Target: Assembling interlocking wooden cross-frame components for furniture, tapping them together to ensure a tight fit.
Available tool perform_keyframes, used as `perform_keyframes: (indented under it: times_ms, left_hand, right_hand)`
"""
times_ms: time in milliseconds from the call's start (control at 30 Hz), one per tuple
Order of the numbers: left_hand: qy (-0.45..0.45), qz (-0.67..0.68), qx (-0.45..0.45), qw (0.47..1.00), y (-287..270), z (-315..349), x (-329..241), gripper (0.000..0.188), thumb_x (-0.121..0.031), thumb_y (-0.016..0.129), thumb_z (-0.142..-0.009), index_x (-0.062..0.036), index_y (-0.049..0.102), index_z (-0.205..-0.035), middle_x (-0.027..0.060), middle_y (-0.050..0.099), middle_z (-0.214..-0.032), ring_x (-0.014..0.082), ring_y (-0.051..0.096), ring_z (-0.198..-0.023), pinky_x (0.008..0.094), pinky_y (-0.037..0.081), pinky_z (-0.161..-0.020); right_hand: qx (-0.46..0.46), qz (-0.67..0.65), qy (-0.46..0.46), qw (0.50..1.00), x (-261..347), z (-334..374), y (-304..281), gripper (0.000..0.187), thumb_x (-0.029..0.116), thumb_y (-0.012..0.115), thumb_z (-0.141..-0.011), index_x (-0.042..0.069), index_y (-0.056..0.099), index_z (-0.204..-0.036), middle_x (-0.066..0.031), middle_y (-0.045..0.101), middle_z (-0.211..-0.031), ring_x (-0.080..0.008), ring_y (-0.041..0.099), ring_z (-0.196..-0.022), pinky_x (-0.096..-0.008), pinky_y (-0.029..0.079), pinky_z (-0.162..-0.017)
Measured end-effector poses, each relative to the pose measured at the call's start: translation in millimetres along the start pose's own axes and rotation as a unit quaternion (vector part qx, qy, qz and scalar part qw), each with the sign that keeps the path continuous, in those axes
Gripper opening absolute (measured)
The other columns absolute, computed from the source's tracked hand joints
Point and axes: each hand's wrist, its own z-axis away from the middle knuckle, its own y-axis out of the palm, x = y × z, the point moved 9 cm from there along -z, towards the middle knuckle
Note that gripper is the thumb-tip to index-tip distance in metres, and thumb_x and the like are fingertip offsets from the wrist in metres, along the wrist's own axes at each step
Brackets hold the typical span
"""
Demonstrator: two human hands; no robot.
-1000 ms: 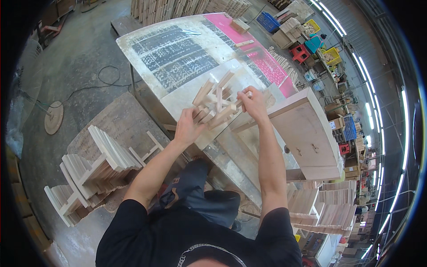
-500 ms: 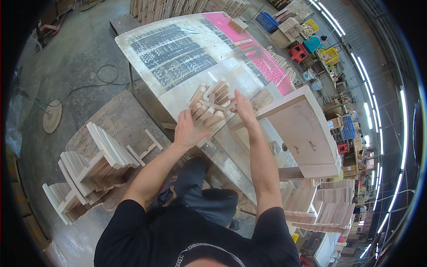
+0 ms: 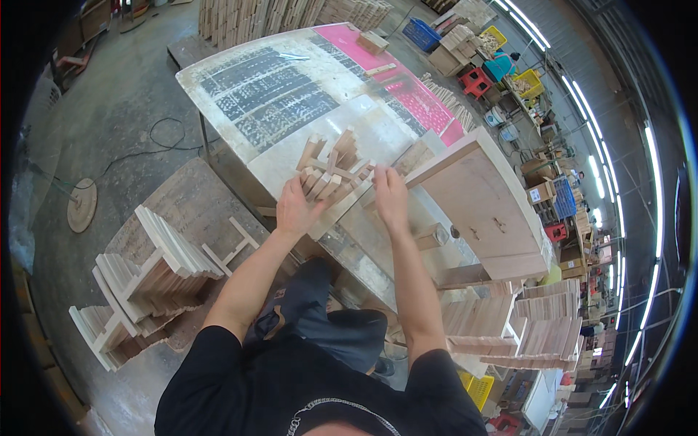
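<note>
A jumbled cluster of short, pale wooden pieces lies near the front edge of the worktable, some standing on end and others crossing over them. My left hand grips the near left side of the cluster, fingers along its outer side and thumb bent round the front. On the right, my right hand has its fingers curled in a pinch at the end of one wooden piece on the cluster's right side. The fingertips of both hands are partly hidden.
A tilted wooden panel rises right of my right hand. Stacked wooden frames stand at the left and lower right. A pink sheet and a small wood block lie on the table's far side.
My right hand has come in closer, with its fingers now bent down at the piece's end. The left hand stays at the cluster. The whole view has shifted slightly.
</note>
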Motion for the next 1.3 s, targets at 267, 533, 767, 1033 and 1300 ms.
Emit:
perform_keyframes:
  times_ms: [267, 533, 767, 1033, 1300]
  left_hand:
    - [-0.024, 0.035, 0.052, 0.998, 26.5, -3.3, 10.6, 0.070, -0.033, 0.085, -0.076, 0.0011, 0.057, -0.130, 0.0197, 0.065, -0.119, 0.0367, 0.063, -0.112, 0.0430, 0.050, -0.098]
    - [0.006, -0.016, -0.027, 0.999, -50.1, 46.0, 74.0, 0.075, -0.027, 0.080, -0.086, 0.0095, 0.045, -0.141, 0.0283, 0.052, -0.140, 0.0406, 0.052, -0.131, 0.0478, 0.040, -0.112]
    - [-0.025, -0.401, 0.201, 0.893, -40.7, 136.1, 181.5, 0.021, -0.017, 0.063, -0.089, -0.0031, 0.069, -0.103, 0.0216, 0.068, -0.105, 0.0395, 0.064, -0.108, 0.0492, 0.051, -0.095]
    - [-0.203, -0.432, 0.252, 0.842, -56.5, 160.2, 234.7, 0.020, -0.013, 0.062, -0.089, -0.0050, 0.078, -0.098, 0.0217, 0.074, -0.103, 0.0390, 0.072, -0.101, 0.0472, 0.058, -0.089]
    - [-0.151, -0.472, 0.260, 0.828, -31.2, 154.1, 250.6, 0.022, -0.013, 0.057, -0.092, -0.0047, 0.074, -0.103, 0.0169, 0.073, -0.108, 0.0359, 0.066, -0.108, 0.0436, 0.055, -0.090]
  right_hand:
    - [-0.037, 0.051, -0.062, 0.996, 14.8, 198.2, -127.4, 0.021, 0.015, 0.073, -0.089, 0.000, 0.068, -0.104, -0.0170, 0.069, -0.098, -0.0345, 0.067, -0.093, -0.0423, 0.054, -0.083]
    - [-0.231, 0.344, 0.091, 0.905, -27.7, 300.0, -391.3, 0.015, 0.006, 0.071, -0.085, 0.005, 0.073, -0.100, -0.0141, 0.070, -0.097, -0.0309, 0.069, -0.089, -0.0392, 0.055, -0.079]
    - [0.002, 0.364, 0.267, 0.892, -176.5, 345.5, -477.3, 0.039, 0.020, 0.074, -0.084, -0.001, 0.071, -0.117, -0.0197, 0.071, -0.105, -0.0308, 0.065, -0.094, -0.0404, 0.050, -0.082]
    - [0.005, 0.277, 0.223, 0.935, -210.2, 317.1, -490.0, 0.022, 0.005, 0.072, -0.088, -0.003, 0.070, -0.108, -0.0025, 0.060, -0.079, -0.0120, 0.051, -0.068, -0.0294, 0.043, -0.063]
    - [-0.258, 0.280, 0.139, 0.914, -114.0, 370.6, -499.4, 0.023, 0.014, 0.071, -0.095, 0.001, 0.069, -0.114, -0.0007, 0.062, -0.095, -0.0124, 0.053, -0.083, -0.0285, 0.046, -0.077]
